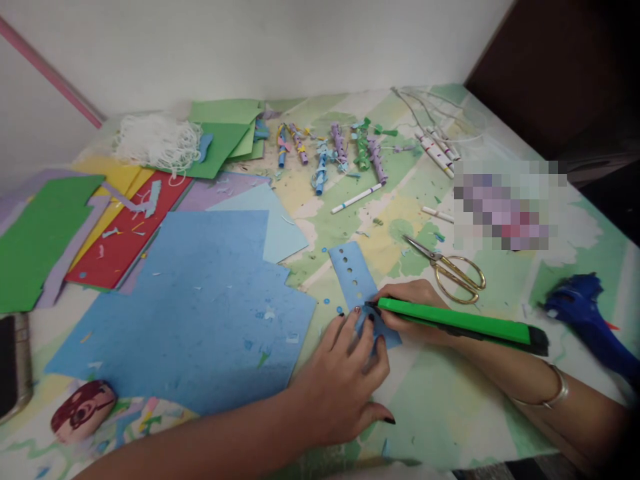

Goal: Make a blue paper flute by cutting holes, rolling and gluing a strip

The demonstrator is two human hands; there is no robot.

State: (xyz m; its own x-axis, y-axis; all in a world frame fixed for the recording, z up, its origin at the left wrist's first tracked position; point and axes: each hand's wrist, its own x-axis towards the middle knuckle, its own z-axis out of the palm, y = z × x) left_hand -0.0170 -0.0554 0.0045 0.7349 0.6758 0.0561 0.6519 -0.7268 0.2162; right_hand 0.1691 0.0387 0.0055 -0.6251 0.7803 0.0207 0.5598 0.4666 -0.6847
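Observation:
A narrow strip of blue foam sheet (350, 263) lies on the patterned tablecloth, with a row of several round holes running down it. My left hand (345, 373) rests over the strip's near half, fingers spread and fingertips pressing it down. My right hand (410, 300) is closed around a green utility knife (460, 323), whose dark tip meets the strip beside my left fingertips. The exact contact at the tip is partly hidden by my fingers. Small blue cut-out discs (327, 301) lie just left of the strip.
Gold-handled scissors (457, 273) and a blue glue gun (590, 313) lie to the right. A large blue sheet (215, 287) covers the left middle. Farther back are decorated paper rolls (339, 143), markers (357, 198) and white string (157, 141). A phone (23, 367) sits far left.

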